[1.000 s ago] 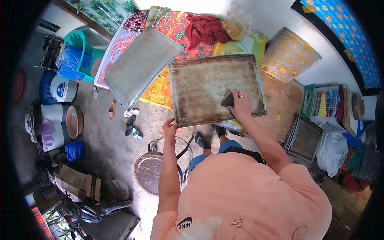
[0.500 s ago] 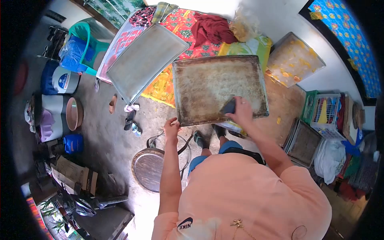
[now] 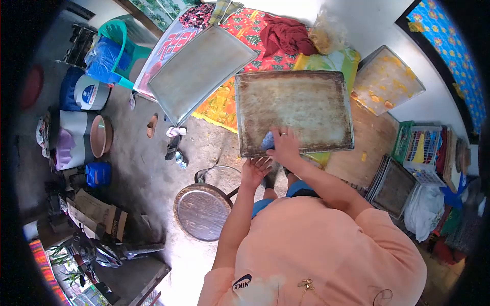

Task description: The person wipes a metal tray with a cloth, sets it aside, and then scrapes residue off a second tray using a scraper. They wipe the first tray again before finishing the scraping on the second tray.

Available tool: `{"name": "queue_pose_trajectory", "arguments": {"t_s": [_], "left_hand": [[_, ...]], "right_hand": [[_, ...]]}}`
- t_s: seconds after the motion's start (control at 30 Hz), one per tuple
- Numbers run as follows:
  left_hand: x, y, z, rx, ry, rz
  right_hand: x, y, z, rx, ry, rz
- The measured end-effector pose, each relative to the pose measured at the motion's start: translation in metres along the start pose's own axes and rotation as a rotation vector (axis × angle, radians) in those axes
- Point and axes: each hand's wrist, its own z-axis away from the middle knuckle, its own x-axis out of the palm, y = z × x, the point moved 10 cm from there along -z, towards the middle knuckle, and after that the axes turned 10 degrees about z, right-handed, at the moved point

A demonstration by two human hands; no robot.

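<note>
A worn, brown-stained metal tray (image 3: 301, 102) lies in front of me with its near edge towards my body. On its lower left part my right hand (image 3: 285, 146) is closed round a bluish-grey pad (image 3: 267, 141) pressed against the surface. My left hand (image 3: 256, 171) is just below the near edge, palm up with fingers apart, its fingertips close to the rim. A cleaner grey tray (image 3: 201, 74) lies beyond, to the left, on a patterned cloth (image 3: 217, 108).
A round wooden stool (image 3: 203, 211) stands at lower left. Slippers (image 3: 172, 148) lie on the floor. At right are a yellow-smeared tray (image 3: 389, 81), stacked trays (image 3: 393, 186) and a white basket (image 3: 424, 148). A green chair (image 3: 137, 53) is at upper left.
My right hand and the pad have moved left across the tray. My left hand has left the tray's near left corner, shifted right along the edge and opened. The view has shifted slightly.
</note>
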Motion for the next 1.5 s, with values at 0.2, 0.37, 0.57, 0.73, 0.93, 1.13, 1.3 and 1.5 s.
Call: {"name": "queue_pose_trajectory", "arguments": {"t_s": [0.2,0.37,0.57,0.73,0.93,1.13,1.3,1.5], "left_hand": [[0.007,-0.002,-0.015,-0.188,-0.451,0.364],[-0.012,0.005,-0.004,-0.052,0.004,0.075],[-0.027,0.02,0.0,-0.057,-0.011,-0.004],[-0.029,0.02,-0.012,-0.187,-0.334,0.08],[-0.033,0.037,0.022,-0.018,0.052,-0.068],[-0.019,0.092,0.053,0.209,0.009,-0.136],[0.12,0.125,0.036,0.497,-0.051,-0.235],[0.411,0.091,0.011,0.737,-0.292,-0.591]], "right_hand": [[0.011,-0.05,0.012,-0.119,-0.067,-0.038],[-0.016,-0.009,0.004,0.051,0.003,-0.267],[-0.018,0.02,0.009,0.18,0.144,-0.358],[-0.012,-0.061,0.026,-0.186,0.074,-0.16],[-0.023,-0.006,-0.002,0.008,0.068,-0.353],[0.014,0.163,-0.007,0.369,0.155,-0.682],[0.04,0.242,0.007,0.368,0.077,-0.799],[0.024,0.284,0.026,0.338,0.014,-1.009]]}}
